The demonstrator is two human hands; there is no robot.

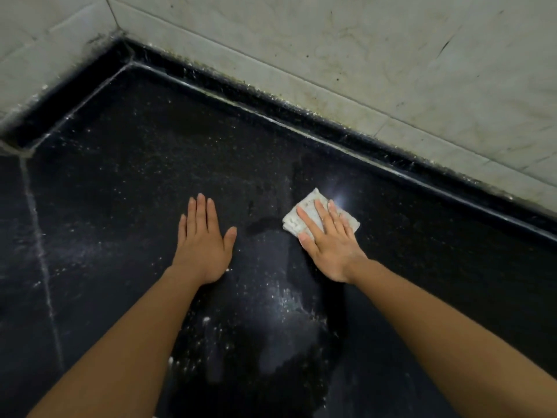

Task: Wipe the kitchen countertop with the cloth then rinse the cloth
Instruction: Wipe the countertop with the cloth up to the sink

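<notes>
A small folded white cloth (301, 211) lies on the black speckled countertop (150, 164), right of centre. My right hand (328, 239) presses flat on the cloth with straight fingers, covering most of it. My left hand (203, 245) rests flat on the bare countertop about a hand's width to the left of the cloth, fingers straight and together. A dark wet streak runs from the cloth down toward me, with white specks and dust scattered across the stone.
A raised black rim (301, 128) borders the counter at the back and left, under grimy pale wall tiles (361, 55). The two walls meet in a corner (120, 34) at the upper left. A pale seam (42, 260) crosses the counter on the left.
</notes>
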